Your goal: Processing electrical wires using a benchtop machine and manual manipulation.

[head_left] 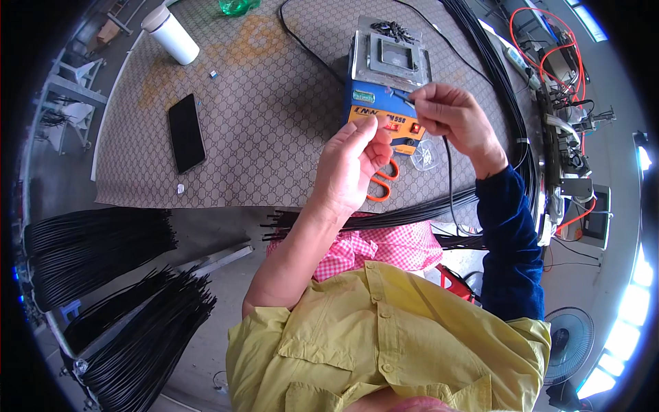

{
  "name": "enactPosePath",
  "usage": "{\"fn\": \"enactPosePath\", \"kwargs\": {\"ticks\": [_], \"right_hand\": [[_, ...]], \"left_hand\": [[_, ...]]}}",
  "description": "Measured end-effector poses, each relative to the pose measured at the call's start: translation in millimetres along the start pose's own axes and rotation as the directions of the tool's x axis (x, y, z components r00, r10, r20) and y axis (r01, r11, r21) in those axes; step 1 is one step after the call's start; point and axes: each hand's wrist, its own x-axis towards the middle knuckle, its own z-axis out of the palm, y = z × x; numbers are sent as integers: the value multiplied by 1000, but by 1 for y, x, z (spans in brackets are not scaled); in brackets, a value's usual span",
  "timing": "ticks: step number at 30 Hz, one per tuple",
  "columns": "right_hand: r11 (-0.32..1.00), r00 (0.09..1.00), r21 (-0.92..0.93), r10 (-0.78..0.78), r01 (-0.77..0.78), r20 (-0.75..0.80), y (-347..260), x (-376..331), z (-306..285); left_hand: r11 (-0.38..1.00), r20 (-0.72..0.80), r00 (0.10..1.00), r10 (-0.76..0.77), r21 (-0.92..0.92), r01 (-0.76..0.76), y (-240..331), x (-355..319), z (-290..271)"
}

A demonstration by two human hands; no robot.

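Observation:
My right hand (453, 118) pinches a black cable (450, 175) close to its end, whose thin tip points left over a blue and orange solder pot (364, 113). From under that hand the cable hangs down toward a bundle of black cables (412, 215) along the table's near edge. My left hand (351, 159) is raised just left of it, thumb against the curled fingers. Whatever lies between those fingertips is too small to make out. Orange-handled scissors (379, 191) lie beside my left hand, partly hidden by it. Near them sits a small clear dish (425, 156) with tiny pale pieces.
Small black pieces (392, 30) lie on the pot's metal top tray. A phone (187, 134) and a white bottle (175, 40) occupy the patterned table's (254, 130) left side. Long black cables (504, 89) run down its right side. More cable bundles (103, 250) hang at left; a fan (568, 342) stands at right.

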Motion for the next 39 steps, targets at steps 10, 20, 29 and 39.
{"fn": "enactPosePath", "kwargs": {"ticks": [10,20,29,39], "right_hand": [[660,918,-751,-314,28,-242,-2,48,-37],[108,889,-993,-459,51,-4,-4,72,-43],[-21,906,-998,-419,55,59,-6,83,-40],[-74,901,-993,-418,93,115,-5,89,-43]], "left_hand": [[995,-92,992,-87,31,90,-23,-10,-37],[992,-129,985,-111,39,117,-28,-16,-54],[990,-161,978,-133,34,141,-26,-18,-54],[989,-179,976,-126,53,138,-27,-18,-55]]}}
